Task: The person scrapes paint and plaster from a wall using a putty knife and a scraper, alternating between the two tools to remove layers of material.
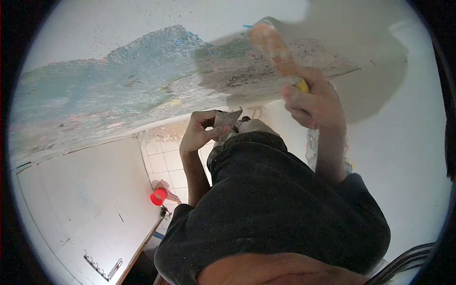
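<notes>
My right hand (317, 102) is wrapped around the yellow handle of a flat scraper-like tool (271, 43). The tool is blurred, orange-brown with whitish smears, and its broad end overlaps the upper wall in this view. Lower and to the left, my left hand (202, 133) pinches a small grey flat piece (227, 118), slightly curved, between thumb and fingers. Before both hands runs a wall (142, 71) with a long rough patch of blue-grey, bare and stained surface below smooth white paint.
White tiles (173, 161) cover the floor below. A red bucket (158, 196) stands there beside a pinkish cloth (164, 185). A hook rack (96, 267) is on the white surface at lower left. Dark cables (403, 263) hang at lower right, and another white wall (394, 156) rises on the right.
</notes>
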